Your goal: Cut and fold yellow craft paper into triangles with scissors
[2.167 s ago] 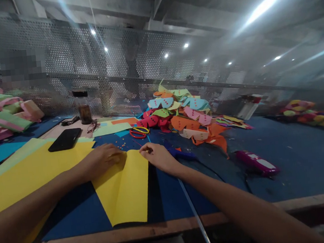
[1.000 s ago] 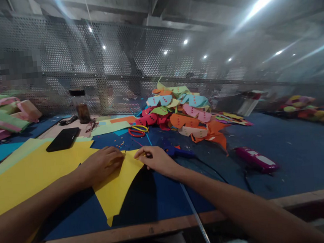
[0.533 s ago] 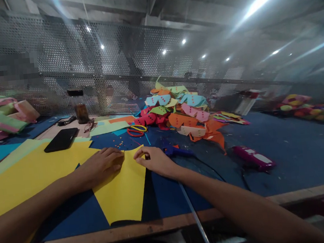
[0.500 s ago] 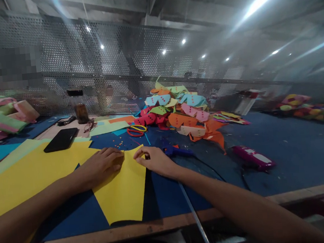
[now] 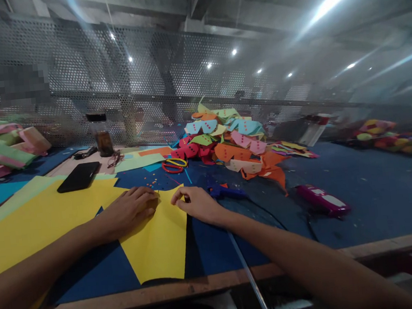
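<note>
Head view: at the bottom of the frame the wooden table edge (image 5: 143,298) runs across, and a clear stick (image 5: 249,276) slants over it just right of centre. Beyond that edge, in the lower middle, a creased yellow sheet (image 5: 157,254) lies on the blue tabletop (image 5: 381,196). The left hand (image 5: 133,207) rests palm down on its upper left part, fingers slightly bent and lying close side by side; whether they pinch the paper I cannot tell. At the sheet's upper right corner is the right hand (image 5: 198,204), its thumb and forefinger curled toward each other with their tips almost together over the paper; whether a bit of the sheet is caught between them I cannot tell. Right of this hand lies a blue glue gun (image 5: 227,191), and farther right a purple device (image 5: 321,200). Left of the left hand, larger yellow sheets (image 5: 44,218) spread to the frame's edge, with a black phone (image 5: 79,177) on top. Past the hands, near mid-frame, are scissors (image 5: 174,166) with red and yellow handles, then a heap of coloured paper masks (image 5: 237,144). A dark-lidded jar (image 5: 103,140) stands at upper left, before a perforated screen (image 5: 141,88).
</note>
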`<state>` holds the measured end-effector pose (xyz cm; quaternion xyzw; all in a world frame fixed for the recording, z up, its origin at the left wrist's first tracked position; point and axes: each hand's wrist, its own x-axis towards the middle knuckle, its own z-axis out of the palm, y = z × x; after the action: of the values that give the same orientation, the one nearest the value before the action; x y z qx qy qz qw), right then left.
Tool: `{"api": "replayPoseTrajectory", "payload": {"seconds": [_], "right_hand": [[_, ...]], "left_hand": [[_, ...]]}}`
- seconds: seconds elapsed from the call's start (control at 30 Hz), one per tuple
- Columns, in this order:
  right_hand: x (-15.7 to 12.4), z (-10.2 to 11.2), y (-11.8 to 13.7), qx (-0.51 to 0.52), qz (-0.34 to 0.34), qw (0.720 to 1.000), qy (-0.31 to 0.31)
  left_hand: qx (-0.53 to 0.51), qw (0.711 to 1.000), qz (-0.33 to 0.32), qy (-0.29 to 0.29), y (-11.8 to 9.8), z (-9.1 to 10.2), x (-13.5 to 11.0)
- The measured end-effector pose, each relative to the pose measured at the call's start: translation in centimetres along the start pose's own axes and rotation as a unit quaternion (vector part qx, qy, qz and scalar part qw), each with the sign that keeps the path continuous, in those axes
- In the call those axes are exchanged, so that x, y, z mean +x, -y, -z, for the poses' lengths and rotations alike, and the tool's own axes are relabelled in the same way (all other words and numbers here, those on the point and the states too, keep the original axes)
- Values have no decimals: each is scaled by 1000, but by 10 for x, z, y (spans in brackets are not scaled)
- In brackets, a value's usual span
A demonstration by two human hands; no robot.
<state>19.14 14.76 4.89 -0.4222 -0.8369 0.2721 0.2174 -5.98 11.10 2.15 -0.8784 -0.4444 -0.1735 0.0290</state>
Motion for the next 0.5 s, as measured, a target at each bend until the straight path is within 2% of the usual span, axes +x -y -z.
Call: {"api": "replayPoseTrajectory", "payload": {"seconds": [0.5], "right_hand": [[-3, -1, 2, -3, -20, 1000, 5]], "left_hand": [[-3, 1000, -10, 9, 5, -3, -1]]}}
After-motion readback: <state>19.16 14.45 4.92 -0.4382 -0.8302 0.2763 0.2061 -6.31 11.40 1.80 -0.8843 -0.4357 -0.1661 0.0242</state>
